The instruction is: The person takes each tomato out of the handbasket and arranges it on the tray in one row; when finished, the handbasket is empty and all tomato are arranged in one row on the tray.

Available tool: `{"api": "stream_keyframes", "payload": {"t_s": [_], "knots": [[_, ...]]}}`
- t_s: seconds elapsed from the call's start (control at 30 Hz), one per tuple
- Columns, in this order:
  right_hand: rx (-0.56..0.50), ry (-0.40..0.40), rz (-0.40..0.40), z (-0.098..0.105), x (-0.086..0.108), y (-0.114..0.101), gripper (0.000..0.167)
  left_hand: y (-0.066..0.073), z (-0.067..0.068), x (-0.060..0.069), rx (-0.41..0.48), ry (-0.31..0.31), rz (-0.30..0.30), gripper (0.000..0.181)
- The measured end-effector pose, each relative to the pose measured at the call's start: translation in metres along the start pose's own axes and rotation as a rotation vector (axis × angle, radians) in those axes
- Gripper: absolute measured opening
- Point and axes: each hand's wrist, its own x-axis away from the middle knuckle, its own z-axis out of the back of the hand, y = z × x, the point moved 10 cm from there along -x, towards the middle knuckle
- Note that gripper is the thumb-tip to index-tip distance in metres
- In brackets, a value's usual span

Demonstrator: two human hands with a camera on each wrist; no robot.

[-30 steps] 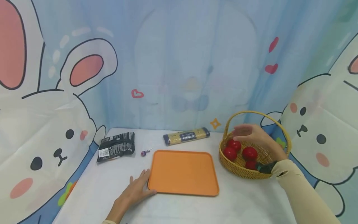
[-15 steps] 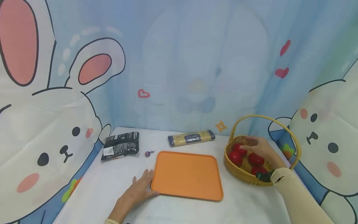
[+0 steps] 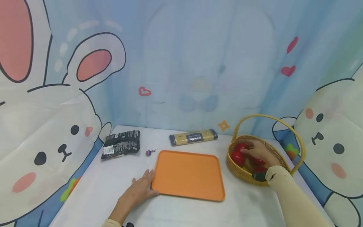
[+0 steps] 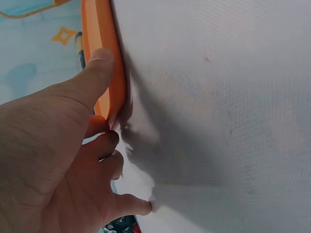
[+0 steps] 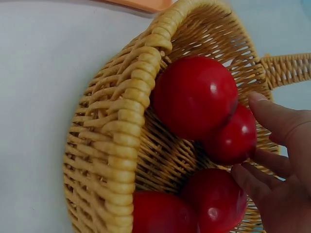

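My right hand (image 3: 259, 151) reaches into a yellow wicker basket (image 5: 104, 141) holding several shiny red round fruits. In the right wrist view, the thumb and fingers spread around one smaller red fruit (image 5: 233, 138). The fingertips are at its edge, and no firm grip shows. A larger red fruit (image 5: 194, 97) overlaps it, with another red fruit (image 5: 214, 199) below. My left hand (image 3: 138, 190) rests at the near left corner of an orange tray (image 3: 188, 175), fingers stretched along its left side. In the left wrist view, the thumb (image 4: 101, 68) touches the tray's rim.
A black packet (image 3: 121, 144) lies at the back left of the white table (image 3: 181, 214). A small lollipop (image 3: 148, 153) is beside it. Behind the tray lies a yellow and dark-blue pasta pack (image 3: 193, 137). The basket's tall handle (image 3: 266, 116) arches over my right hand.
My right hand has lowered from above the basket into it, down to the red fruits. The left hand stays at the tray's corner. The head view has shifted slightly.
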Motion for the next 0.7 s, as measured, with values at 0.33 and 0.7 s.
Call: {"api": "stream_keyframes", "payload": {"t_s": [0.33, 0.7], "knots": [[0.029, -0.059, 0.045, 0.002, -0.02, 0.007, 0.063, 0.003, 0.001, -0.008, 0.002, -0.017, 0.011, 0.084], [0.123, -0.01, 0.085, -0.007, -0.034, -0.001, 0.055, -0.003, 0.0, -0.006, 0.017, -0.026, 0.048, 0.086]]}}
